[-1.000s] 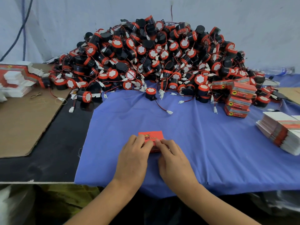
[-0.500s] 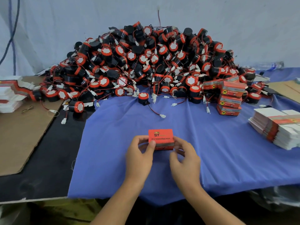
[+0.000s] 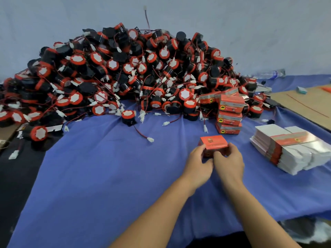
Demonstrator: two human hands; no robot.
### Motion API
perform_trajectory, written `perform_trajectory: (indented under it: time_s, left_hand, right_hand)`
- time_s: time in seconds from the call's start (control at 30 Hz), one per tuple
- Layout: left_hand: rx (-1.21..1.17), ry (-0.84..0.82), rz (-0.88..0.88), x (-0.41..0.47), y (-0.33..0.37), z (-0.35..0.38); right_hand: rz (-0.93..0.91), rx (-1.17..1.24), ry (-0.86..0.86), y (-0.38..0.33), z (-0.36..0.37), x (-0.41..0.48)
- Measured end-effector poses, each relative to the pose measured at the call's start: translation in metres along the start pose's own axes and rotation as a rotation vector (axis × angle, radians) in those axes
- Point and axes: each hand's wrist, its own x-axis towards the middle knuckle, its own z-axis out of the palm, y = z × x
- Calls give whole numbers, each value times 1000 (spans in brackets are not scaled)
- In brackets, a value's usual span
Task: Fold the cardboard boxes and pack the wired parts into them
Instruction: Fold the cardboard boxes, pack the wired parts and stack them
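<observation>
Red box (image 3: 213, 142) between both hands

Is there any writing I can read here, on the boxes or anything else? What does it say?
Nothing reads clearly.
Red box being held: logo and a print line, blurred.
Stacked boxes: black emblem, a print line, too small.
Flat cartons: small emblem, unreadable.
Bottle label: blurred.

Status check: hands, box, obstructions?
Left hand, right hand both grip red box. Box folded up, contents not visible. Nothing between it and packed stack; wired parts pile behind.
</observation>
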Motion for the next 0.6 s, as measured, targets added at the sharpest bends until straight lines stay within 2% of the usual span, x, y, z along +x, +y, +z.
perform_trajectory:
  time_s: [0.3,0.4,0.6]
  left_hand:
    - [46,32,-86,98,-3,-16]
    - [78,-12,-126,118,-5,-23]
    - [119,-78,-108,139,-14,-28]
  right_hand:
    - [14,36,-221,-4,42,69]
    - [-62,-113,-280,-7,52,86]
    - [-204,-395,-240,3,67,102]
